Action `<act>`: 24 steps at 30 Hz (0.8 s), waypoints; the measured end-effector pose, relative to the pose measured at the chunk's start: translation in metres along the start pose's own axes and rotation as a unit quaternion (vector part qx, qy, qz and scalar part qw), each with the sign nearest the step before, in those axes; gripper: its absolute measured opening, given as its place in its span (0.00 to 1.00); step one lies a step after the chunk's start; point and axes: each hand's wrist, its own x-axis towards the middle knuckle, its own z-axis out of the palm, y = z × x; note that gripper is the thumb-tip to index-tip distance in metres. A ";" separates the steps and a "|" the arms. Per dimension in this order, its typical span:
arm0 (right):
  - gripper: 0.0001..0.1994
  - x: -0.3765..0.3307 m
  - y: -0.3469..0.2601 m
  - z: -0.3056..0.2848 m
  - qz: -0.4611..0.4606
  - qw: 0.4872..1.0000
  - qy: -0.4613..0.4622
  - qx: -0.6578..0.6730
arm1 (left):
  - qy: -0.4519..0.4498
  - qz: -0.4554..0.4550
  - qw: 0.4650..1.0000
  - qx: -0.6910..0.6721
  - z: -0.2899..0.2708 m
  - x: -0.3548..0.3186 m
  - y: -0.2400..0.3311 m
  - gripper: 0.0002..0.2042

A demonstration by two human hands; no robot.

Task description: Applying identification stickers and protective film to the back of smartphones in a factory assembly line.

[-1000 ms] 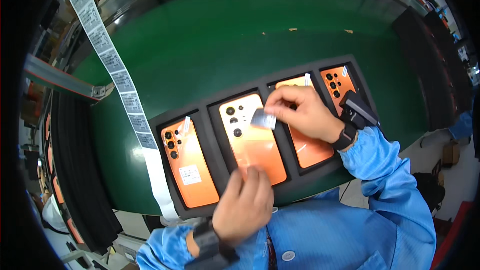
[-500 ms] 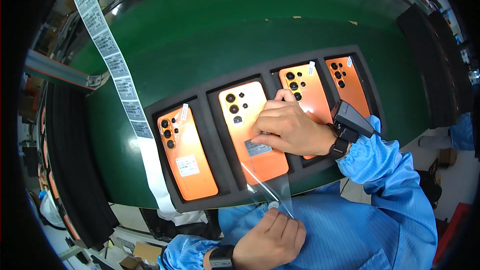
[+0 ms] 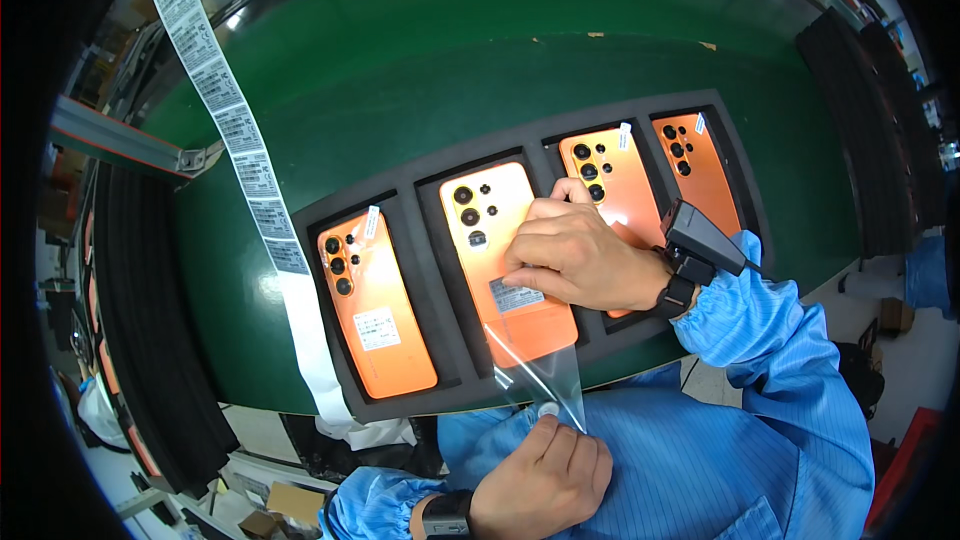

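An orange phone (image 3: 490,200) lies back up in a slot of the dark foam tray (image 3: 404,200). My right hand (image 3: 575,252) rests over this phone with curled fingers, its thumb on a silver-grey printed label (image 3: 515,294) on the lower back. Clear film (image 3: 545,370) stretches off the phone's lower end toward me. Below the tray's near edge, my left hand (image 3: 540,480) is closed on the film's end, pinching it by a small round pale tab (image 3: 548,409). The right fingertips are partly hidden.
Three more orange phones lie in the tray: one with a white label (image 3: 375,305) at left, one (image 3: 625,175) beyond my right hand, one (image 3: 700,165) at far right. A long strip of printed labels (image 3: 230,110) hangs at left. Black foam stacks (image 3: 150,320) flank the green table (image 3: 400,100).
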 end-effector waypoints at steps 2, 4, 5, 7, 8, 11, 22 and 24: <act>0.08 -0.001 0.001 0.000 0.001 1.000 -0.001 -0.004 | 0.007 0.001 1.000 0.000 0.000 0.000 0.000 0.07; 0.08 -0.001 0.001 -0.001 0.000 1.000 -0.003 -0.007 | -0.009 -0.003 1.000 -0.006 0.010 -0.005 0.001 0.07; 0.08 -0.001 0.001 -0.001 -0.001 1.000 -0.001 -0.007 | -0.025 -0.006 1.000 -0.013 0.015 -0.007 0.001 0.08; 0.08 -0.001 0.001 -0.001 -0.003 1.000 0.001 -0.006 | -0.010 -0.005 1.000 -0.008 0.018 -0.007 0.000 0.08; 0.08 0.000 0.001 -0.002 -0.002 1.000 -0.004 -0.008 | 0.005 -0.004 1.000 -0.004 0.018 -0.007 0.000 0.08; 0.08 0.000 0.000 -0.002 -0.003 1.000 -0.003 -0.009 | -0.002 -0.003 1.000 -0.002 0.016 -0.006 0.000 0.08; 0.08 0.000 0.001 -0.001 -0.003 1.000 -0.004 -0.015 | -0.002 -0.003 1.000 -0.005 0.017 -0.007 -0.001 0.08; 0.08 -0.001 0.001 -0.001 -0.003 1.000 -0.002 -0.013 | -0.001 -0.001 1.000 -0.006 0.017 -0.007 0.000 0.08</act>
